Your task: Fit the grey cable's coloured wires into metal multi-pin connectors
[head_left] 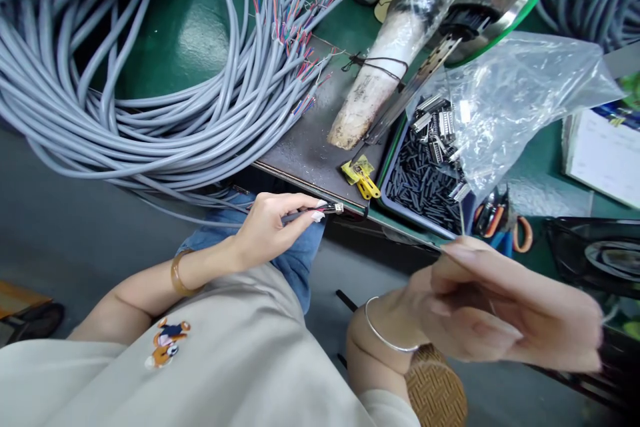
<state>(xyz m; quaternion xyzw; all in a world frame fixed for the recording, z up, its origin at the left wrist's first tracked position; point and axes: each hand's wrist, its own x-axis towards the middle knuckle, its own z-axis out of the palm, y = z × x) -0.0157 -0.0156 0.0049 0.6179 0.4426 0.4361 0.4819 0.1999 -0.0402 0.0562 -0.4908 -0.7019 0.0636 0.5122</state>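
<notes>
My left hand (273,227) is closed in a pinch on the end of a thin dark cable (305,215) that carries a small metal connector (338,208), held at the workbench's front edge. My right hand (500,307) is raised close to the camera, fingers pressed together; a thin wire or pin (461,221) stands up from the thumb and forefinger, too fine to name. A large bundle of grey cables (140,93) with stripped coloured ends (295,20) lies on the green bench at the left.
A blue tray of small black sleeves (425,183) sits under a clear plastic bag (505,100). A yellow clip (364,179) lies on a dark plate (305,140). A wrapped tube (385,67) slants above it. Scissors (500,223) and a white box (600,153) are at the right.
</notes>
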